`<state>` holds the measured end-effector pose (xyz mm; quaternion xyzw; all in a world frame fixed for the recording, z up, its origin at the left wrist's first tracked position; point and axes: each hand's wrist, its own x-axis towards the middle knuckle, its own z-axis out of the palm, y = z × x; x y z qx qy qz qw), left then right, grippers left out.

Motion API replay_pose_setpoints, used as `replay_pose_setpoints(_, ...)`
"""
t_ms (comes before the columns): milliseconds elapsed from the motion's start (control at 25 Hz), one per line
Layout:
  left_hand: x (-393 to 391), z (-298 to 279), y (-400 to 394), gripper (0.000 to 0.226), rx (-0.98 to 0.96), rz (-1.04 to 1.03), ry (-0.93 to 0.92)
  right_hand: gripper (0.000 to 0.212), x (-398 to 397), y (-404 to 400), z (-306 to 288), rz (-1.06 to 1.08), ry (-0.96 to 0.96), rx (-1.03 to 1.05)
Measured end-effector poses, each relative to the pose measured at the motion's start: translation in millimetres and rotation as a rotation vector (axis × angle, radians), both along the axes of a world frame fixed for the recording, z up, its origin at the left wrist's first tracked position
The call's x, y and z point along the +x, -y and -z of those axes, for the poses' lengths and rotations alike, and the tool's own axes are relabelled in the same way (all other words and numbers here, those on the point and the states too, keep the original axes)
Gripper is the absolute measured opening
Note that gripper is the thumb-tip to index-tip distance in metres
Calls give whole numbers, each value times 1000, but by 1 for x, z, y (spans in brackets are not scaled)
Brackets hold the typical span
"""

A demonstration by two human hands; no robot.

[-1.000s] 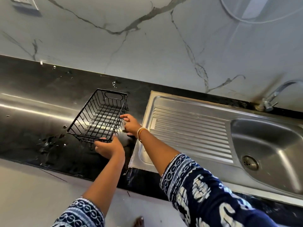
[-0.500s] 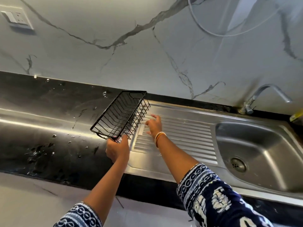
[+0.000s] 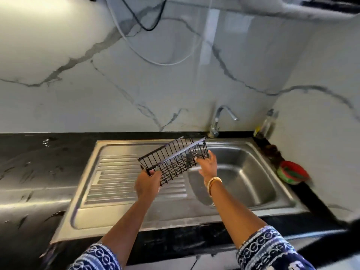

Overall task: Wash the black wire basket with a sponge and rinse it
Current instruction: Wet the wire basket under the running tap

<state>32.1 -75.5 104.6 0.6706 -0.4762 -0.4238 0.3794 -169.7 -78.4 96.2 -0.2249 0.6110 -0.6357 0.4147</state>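
Observation:
The black wire basket (image 3: 173,159) hangs tilted in the air over the seam between the ribbed drainboard and the sink bowl (image 3: 243,172). My left hand (image 3: 147,184) grips its near end. At the basket's far right side, my right hand (image 3: 207,164) touches the wire with spread fingers. A sponge in a red dish (image 3: 292,172) sits on the counter to the right of the bowl.
The tap (image 3: 220,119) stands at the back of the sink, with no water running. A bottle (image 3: 267,123) stands in the back right corner. The steel drainboard (image 3: 116,178) lies left of the bowl. The wet black counter (image 3: 39,172) stretches to the left.
The basket has been lifted off the black counter and carried right, from over the counter to above the drainboard and bowl. My right hand moved right with it.

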Motion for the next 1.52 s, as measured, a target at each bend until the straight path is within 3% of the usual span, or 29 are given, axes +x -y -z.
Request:
replay_pose_setpoints(160,-85,-18,-2,23,23,235,5,63,-100,-39,2,167,62,29)
replay_pose_setpoints(320,-141,-13,12,18,146,422,38,62,-163,-73,7,272,167,69)
replay_pose_setpoints(680,-220,43,56,20,268,648,122,59,-239,-74,48,393,246,282)
replay_pose_setpoints(960,-248,110,91,19,198,697,308,45,-262,-34,102,361,283,328)
replay_pose_setpoints(1120,-250,142,88,36,255,657,313,34,-271,-23,119,469,550,293)
replay_pose_setpoints(1360,-247,161,74,43,316,549,285,54,-274,-12,151,467,802,291)
replay_pose_setpoints(1520,-251,172,76,38,374,521,267,65,-281,-8,166,446,866,336)
